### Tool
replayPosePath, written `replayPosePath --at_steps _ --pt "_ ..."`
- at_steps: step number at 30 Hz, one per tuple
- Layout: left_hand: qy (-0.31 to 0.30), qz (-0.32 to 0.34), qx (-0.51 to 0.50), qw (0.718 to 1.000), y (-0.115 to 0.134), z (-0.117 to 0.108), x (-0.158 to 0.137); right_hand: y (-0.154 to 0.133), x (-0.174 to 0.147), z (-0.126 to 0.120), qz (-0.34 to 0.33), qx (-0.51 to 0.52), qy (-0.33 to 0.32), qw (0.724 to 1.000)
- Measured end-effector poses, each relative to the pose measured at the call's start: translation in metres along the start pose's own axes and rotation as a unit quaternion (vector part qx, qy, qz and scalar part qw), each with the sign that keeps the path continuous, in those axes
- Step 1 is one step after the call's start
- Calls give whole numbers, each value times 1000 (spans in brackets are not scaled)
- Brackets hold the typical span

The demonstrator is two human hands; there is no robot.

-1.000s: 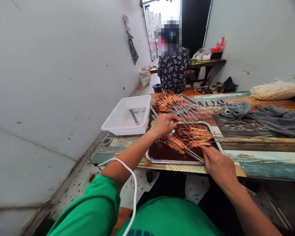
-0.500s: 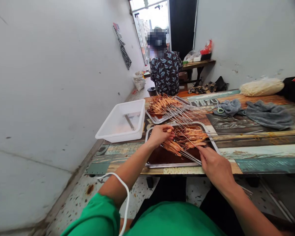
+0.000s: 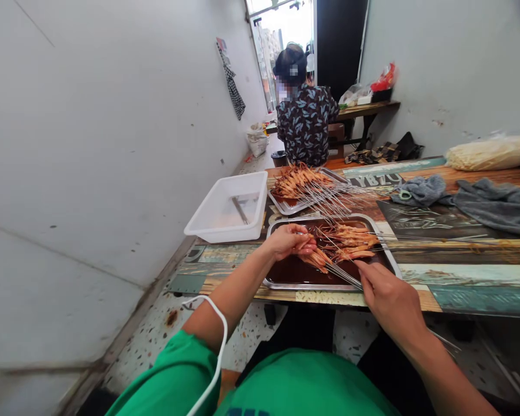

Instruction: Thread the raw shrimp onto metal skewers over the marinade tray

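In the head view my left hand (image 3: 288,241) is curled with its fingers closed on orange-pink food over the left part of a metal tray (image 3: 392,263). My right hand (image 3: 390,292) grips the ends of thin metal skewers (image 3: 345,276) at the tray's front right. One skewer slants up from its fingertips toward the left hand; others run into a bunch of skewered food (image 3: 318,259). Dark reddish-brown liquid covers the tray's bottom. Another bunch of skewered pieces (image 3: 355,240), with dark stringy ends, lies in the tray to the right.
Behind stands a second tray (image 3: 286,207) heaped with skewers. A white plastic tub (image 3: 225,234) holding a metal utensil sits left. Grey cloths (image 3: 498,202) and a bagged pale bundle (image 3: 489,153) lie right. A person in a leaf-patterned shirt (image 3: 307,124) sits beyond the table.
My left hand has lowered onto the front bunch, its fingers now around the food there. The right hand keeps its hold on the skewers. The whole view has shifted slightly.
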State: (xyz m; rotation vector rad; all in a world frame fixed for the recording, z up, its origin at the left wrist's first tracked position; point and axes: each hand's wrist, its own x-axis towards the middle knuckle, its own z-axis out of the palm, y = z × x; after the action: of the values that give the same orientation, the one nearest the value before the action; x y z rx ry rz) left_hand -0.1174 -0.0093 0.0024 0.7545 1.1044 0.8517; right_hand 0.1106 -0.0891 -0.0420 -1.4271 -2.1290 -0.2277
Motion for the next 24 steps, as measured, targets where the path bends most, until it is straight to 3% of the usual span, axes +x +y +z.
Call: replayPosePath --at_steps 4,11,15,24 --pt "-41 -50 -50 997 4 -1 3 3 -3 1 -22 9 19 1000" --pt "-8 -84 -92 992 5 10 4 4 -2 0 -18 18 29 999" --pt "-38 -112 -151 982 -1 11 -1 3 -1 -2 -10 25 29 999" --pt "-56 -99 -196 974 -15 9 -8 4 -6 -6 -50 72 58 994"
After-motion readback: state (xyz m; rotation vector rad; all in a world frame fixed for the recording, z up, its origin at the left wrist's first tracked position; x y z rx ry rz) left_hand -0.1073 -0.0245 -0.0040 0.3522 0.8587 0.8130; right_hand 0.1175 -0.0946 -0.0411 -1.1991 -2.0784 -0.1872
